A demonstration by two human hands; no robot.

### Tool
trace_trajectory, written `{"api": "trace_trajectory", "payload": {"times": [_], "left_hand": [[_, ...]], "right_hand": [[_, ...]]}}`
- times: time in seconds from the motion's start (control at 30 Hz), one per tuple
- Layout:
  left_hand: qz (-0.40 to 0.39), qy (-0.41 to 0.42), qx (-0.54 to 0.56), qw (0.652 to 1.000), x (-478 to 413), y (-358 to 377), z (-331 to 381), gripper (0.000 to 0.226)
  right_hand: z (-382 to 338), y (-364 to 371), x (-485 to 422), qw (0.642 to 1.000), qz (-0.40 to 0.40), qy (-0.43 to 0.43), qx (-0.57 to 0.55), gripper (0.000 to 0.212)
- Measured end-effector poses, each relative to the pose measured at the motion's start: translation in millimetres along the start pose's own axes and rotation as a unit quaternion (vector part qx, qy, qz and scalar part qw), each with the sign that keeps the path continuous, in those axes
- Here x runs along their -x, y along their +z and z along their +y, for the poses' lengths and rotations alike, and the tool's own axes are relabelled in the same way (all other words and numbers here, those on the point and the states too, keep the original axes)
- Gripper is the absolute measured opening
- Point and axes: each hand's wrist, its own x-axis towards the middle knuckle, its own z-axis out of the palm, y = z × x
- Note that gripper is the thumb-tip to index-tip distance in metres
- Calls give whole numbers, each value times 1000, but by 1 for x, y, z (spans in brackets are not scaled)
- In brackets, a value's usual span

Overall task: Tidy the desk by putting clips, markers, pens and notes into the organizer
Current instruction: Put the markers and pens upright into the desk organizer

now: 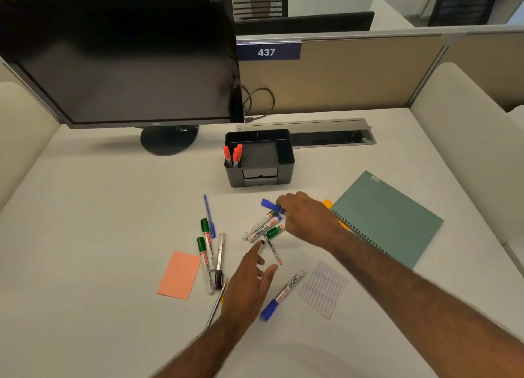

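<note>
Cubicle tabletop [85, 235]: red markers [234, 155] stand sorted in organizer [286, 170]. My right grip [307, 217] curls over marker cluster [262, 227], hold unclear; left grip [248, 278] spread, empty, beside pen [272, 250], likely gathering.

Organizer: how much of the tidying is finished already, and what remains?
Done: three red markers stand in the organizer, front left compartment. In hand: the right hand is at a blue-capped marker, grip unclear; the left hand hovers open. Left: green markers, a blue pen, the pink note and the lined note lie on the desk.
</note>
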Motion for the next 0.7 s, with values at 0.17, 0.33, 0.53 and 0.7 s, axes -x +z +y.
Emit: {"api": "trace_trajectory", "payload": {"times": [0.17,0.33,0.53,0.7], "left_hand": [[-103,80,-149,980,14,11,-7,59],[-149,104,-220,958,14,14,-8,51],[-133,106,-220,961,13,14,-13,24],[-111,119,-212,964,14,14,-15,17]], "right_hand": [[11,-43,-56,962,111,104,-227,20],[32,-75,-129,914,231,172,-284,18],[58,-71,-182,906,221,237,-274,16],[69,-55,-194,891,209,285,-287,20]]}}
